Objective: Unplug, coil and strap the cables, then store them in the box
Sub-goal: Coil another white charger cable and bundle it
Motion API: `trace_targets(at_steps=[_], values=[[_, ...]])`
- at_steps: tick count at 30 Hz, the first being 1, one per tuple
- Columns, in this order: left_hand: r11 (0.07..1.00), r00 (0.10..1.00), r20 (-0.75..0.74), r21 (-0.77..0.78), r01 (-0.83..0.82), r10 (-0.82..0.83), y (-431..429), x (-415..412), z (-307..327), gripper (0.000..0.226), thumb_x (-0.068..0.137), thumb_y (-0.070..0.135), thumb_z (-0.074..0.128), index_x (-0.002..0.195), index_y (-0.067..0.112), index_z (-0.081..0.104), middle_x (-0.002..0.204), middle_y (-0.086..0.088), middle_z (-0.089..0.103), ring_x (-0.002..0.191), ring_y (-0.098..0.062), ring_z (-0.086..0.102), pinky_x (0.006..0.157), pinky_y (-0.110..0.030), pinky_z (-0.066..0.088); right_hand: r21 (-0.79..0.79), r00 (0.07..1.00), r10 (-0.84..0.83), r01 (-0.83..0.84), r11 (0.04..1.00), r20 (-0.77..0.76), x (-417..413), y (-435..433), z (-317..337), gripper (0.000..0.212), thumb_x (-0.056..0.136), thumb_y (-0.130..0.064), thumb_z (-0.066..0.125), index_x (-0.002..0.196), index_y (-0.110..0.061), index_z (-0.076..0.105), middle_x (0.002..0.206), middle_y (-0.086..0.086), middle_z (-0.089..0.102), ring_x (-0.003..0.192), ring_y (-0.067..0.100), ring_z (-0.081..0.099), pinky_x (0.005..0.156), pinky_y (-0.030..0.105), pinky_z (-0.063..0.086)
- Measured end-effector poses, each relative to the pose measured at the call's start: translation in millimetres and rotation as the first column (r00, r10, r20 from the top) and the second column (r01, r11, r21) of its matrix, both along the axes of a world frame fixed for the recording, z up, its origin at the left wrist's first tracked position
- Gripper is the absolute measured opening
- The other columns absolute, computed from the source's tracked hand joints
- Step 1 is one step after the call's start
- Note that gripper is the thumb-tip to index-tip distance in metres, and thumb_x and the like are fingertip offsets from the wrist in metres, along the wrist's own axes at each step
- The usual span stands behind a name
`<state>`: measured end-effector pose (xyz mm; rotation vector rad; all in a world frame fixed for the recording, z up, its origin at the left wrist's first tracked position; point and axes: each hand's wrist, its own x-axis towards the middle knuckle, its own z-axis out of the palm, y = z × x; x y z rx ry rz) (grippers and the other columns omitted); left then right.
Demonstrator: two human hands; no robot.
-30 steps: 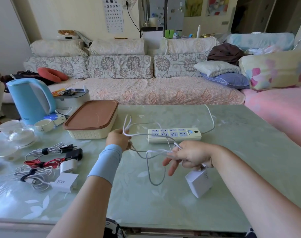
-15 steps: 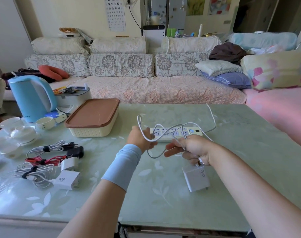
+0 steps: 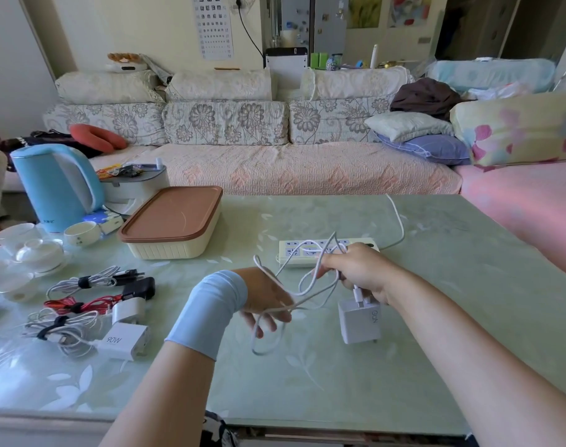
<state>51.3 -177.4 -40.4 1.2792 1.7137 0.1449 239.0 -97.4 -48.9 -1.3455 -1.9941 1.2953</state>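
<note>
**White cable, half gathered, hangs between two hands**

White cable (image 3: 313, 298) of this kind is thin, soft and light. It flops in uneven loops above the counter (image 3: 468, 259), just in front of the power strip (image 3: 288, 253).

The right hand (image 3: 360, 272) has its grip clenched round several strands near the plug end. The square charger brick (image 3: 359, 321) dangles beneath it. That brick looks like the only real weight here, and it will probably swing and drag loops loose. The best hold is likely close to the brick, pinching the gathered loops where they cross.

The left hand (image 3: 265, 300) has a loop draped round it. Whether its grip pinches the cable or merely carries it, I cannot tell.

The box (image 3: 175, 221) sits on the counter well apart from the hands, to the left and further back, with its brown lid on.

A second charger (image 3: 123, 341) beside the strapped bundles (image 3: 81, 304) reads "90W", upside down. Lettering on the hanging brick is too small to read. An eye chart (image 3: 214, 24) of E shapes hangs on the far wall.
</note>
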Motion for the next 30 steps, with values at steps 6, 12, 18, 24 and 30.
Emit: trace_targets(at_steps=[6,12,18,24,30], values=[[0.885,0.995,-0.09,0.461,0.069,-0.031,6.7,16.0,11.2,0.03,0.091,0.024,0.054,0.116,0.014,0.067,0.119,-0.01,0.065,0.105,-0.023,0.062,0.093,-0.033,0.047,0.01,0.999,-0.032,0.031,0.999,0.011,-3.4,-1.0,-6.6,0.043,0.091,-0.043,0.065,0.057,-0.018,0.068,0.059,0.003,0.03,0.047,0.017,0.025,0.04,0.016,0.017],[0.918,0.953,0.236,0.387,0.089,-0.191,8.2,31.9,-10.8,0.025,0.089,0.03,0.066,0.112,0.024,0.06,0.114,-0.003,0.068,0.102,-0.016,0.067,0.102,-0.031,0.047,-0.072,0.983,-0.073,0.062,0.995,-0.166,-6.5,3.0,-9.2,0.039,0.09,-0.044,0.063,0.078,-0.008,0.074,0.06,0.002,0.031,0.045,0.012,0.028,0.048,0.023,0.021],[0.913,0.918,0.352,0.407,0.024,-0.181,7.5,45.1,-9.0,0.017,0.088,0.033,0.064,0.076,0.022,0.069,0.077,0.004,0.064,0.078,-0.015,0.058,0.096,-0.037,0.048,-0.129,0.969,-0.113,0.085,0.988,-0.219,-2.2,4.2,-3.9,0.039,0.099,-0.042,0.054,0.072,-0.018,0.069,0.052,0.002,0.034,0.038,0.012,0.029,0.042,0.018,0.021],[0.957,0.694,0.713,0.126,-0.263,0.097,7.9,41.9,-2.5,0.039,0.099,0.044,0.046,0.07,0.019,0.04,0.054,0.003,0.03,0.04,-0.014,0.036,0.05,-0.028,0.05,-0.213,0.966,-0.124,0.075,0.974,-0.229,2.2,0.5,6.9,0.043,0.1,-0.05,0.046,0.09,-0.013,0.065,0.047,-0.009,0.03,0.039,0.01,0.021,0.046,0.022,0.029],[0.667,-0.105,0.955,-0.27,-0.695,0.277,29.5,28.2,-1.8,0.037,0.104,0.029,0.033,0.069,0.018,0.037,0.042,0.006,0.022,0.028,-0.007,0.02,0.029,-0.013,0.022,-0.288,0.966,0.018,-0.095,0.953,-0.258,-4.4,-8.9,9.9,0.088,0.058,-0.082,0.063,0.106,-0.009,0.07,0.072,-0.001,0.042,0.044,0.011,0.014,0.041,0.019,0.011]])
